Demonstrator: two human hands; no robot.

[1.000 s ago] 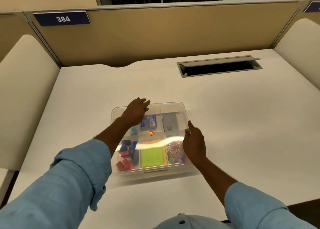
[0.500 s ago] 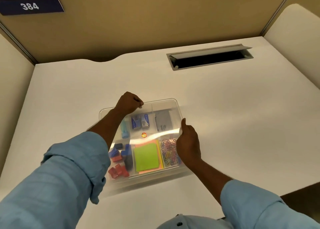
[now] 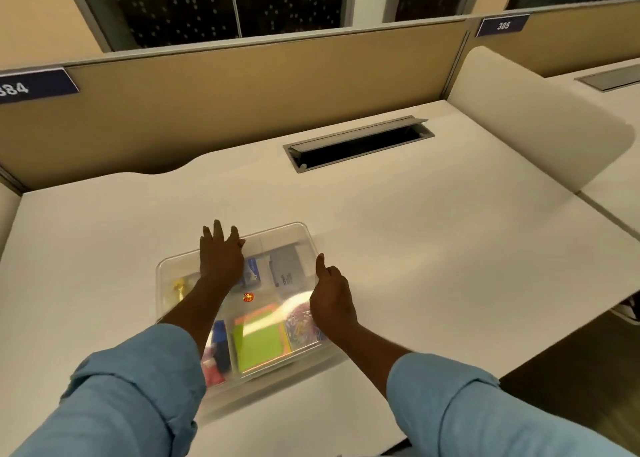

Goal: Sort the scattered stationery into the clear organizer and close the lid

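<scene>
The clear organizer (image 3: 173, 269) sits on the white desk with its transparent lid down over it. Through the lid I see green and orange sticky notes (image 3: 258, 342), coloured paper clips (image 3: 299, 325), a grey box (image 3: 287, 269), blue boxes (image 3: 252, 273), red and blue small items (image 3: 216, 356) and a small orange sticker (image 3: 248, 297). My left hand (image 3: 221, 254) lies flat on the lid near its far edge, fingers straight. My right hand (image 3: 330, 295) rests against the organizer's right side, thumb along the rim.
A white desk (image 3: 450, 266) spreads around the organizer. An open cable slot (image 3: 360, 143) is set in the desk's far side. Tan partition panels (image 3: 242, 86) wall the back and a rounded white divider (image 3: 540, 120) stands at the right.
My left hand went from curled at the lid's far edge to spread flat on the lid. My right hand stayed at the organizer's right side. The camera tilted up.
</scene>
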